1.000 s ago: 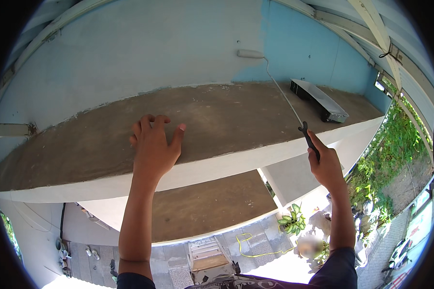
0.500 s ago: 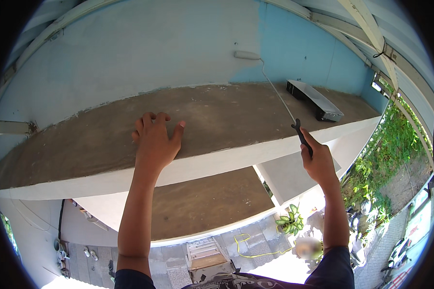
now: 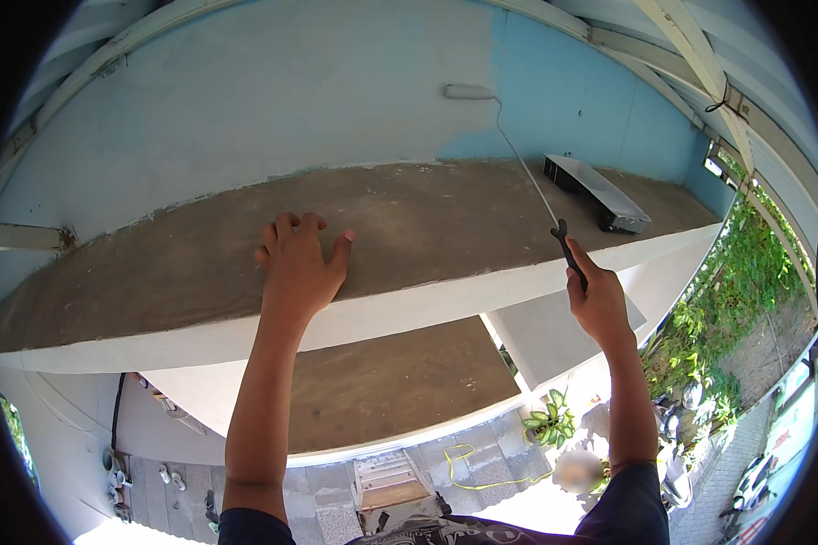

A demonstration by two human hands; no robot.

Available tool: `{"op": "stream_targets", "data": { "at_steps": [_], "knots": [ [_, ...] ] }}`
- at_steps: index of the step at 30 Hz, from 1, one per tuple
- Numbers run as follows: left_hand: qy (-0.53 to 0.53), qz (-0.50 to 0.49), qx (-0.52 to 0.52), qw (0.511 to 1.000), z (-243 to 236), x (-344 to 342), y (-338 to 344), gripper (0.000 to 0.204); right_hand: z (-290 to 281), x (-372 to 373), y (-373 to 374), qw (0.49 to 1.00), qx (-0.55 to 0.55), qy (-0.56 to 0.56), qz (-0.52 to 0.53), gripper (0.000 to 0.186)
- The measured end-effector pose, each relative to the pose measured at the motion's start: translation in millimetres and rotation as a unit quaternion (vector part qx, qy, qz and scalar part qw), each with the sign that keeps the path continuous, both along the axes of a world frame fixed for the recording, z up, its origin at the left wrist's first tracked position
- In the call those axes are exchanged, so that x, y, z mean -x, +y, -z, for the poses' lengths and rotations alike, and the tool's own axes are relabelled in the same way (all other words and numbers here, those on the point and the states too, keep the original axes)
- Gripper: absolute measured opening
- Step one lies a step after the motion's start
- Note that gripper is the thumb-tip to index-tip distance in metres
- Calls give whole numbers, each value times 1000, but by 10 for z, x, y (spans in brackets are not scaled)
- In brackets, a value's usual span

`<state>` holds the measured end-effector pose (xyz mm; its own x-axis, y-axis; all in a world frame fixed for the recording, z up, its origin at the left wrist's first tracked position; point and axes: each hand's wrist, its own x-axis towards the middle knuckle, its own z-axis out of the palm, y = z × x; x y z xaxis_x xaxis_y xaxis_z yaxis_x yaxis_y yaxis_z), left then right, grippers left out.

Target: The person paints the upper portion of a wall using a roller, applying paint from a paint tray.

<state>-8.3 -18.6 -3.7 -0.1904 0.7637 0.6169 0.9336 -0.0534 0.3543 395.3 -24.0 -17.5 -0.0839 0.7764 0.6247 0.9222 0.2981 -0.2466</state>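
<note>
My right hand (image 3: pixel 600 300) is closed round the black handle of a long paint roller (image 3: pixel 469 92). Its thin metal rod reaches up and left, and the pale roller sleeve touches the wall near the edge between grey-white paint and blue. On the brown concrete ledge (image 3: pixel 409 227) rests my left hand (image 3: pixel 302 263), its fingers spread and slightly bent, holding nothing. Right of the roller's rod, a black paint tray (image 3: pixel 600 194) with a pale coated inside sits on the ledge. The wall (image 3: pixel 273 91) is grey-white on the left and blue on the right.
Below the ledge lies a second brown slab (image 3: pixel 400 386). Far down on the paved ground are a leafy plant (image 3: pixel 550 420), a yellow hose (image 3: pixel 482 481) and a pair of shoes (image 3: pixel 172 477). Pale roof beams (image 3: pixel 691 45) cross overhead at the right.
The roller sleeve has moved slightly down the wall. My left hand stays on the ledge, and the whole view has shifted a little.
</note>
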Motion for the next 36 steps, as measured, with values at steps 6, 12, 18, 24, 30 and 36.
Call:
{"op": "stream_targets", "data": {
  "at_steps": [6, 12, 18, 24, 30, 36],
  "knots": [
    [8, -3, -7, 1000, -16, -21, -33, 47, 177, -125, -32, 1000, -5, -4, -30, 55],
    [6, -4, -7, 1000, -15, 0, -7, 47, 135, -18, -22, 999, -36, -21, -1, 54],
    [-8, -19, 4, 1000, -10, -4, -19, 45, 263, 23, -3, 996, -82, 33, -28, 51],
    [-11, -21, 3, 1000, -25, 5, -17, 45, -123, 204, 156, 997, -75, 27, -8, 50],
    [9, -15, -18, 1000, -20, -11, -37, 47, -172, 58, 9, 999, -7, 29, -18, 49],
    [7, -10, -20, 1000, 36, 13, -22, 47, -226, 237, 121, 999, -34, 13, 3, 51]
  ]
}}
